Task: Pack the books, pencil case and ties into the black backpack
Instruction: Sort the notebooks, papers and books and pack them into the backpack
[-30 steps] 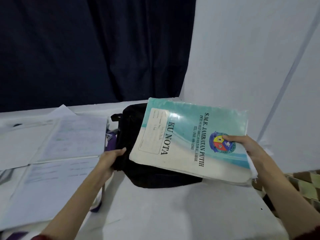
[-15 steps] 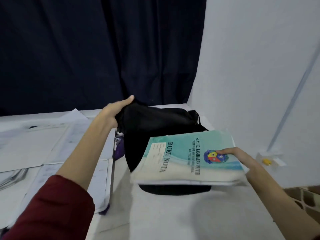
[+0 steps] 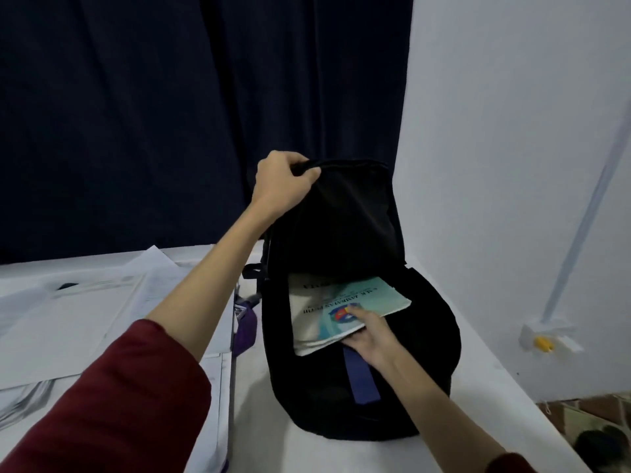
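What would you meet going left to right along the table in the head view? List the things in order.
Loose papers → purple item → black backpack with the book going in → yellow object by the wall.

Home study — paper-strewn table [image 3: 426, 455]

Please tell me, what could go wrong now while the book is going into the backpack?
1. The left hand alone holds the backpack flap up; if it slips, the flap may drop onto the book.
2. The book sits tilted and only partly inside, so its corner may catch on the opening and bend.
3. A blue strap lies under the right hand and could get dragged inside.
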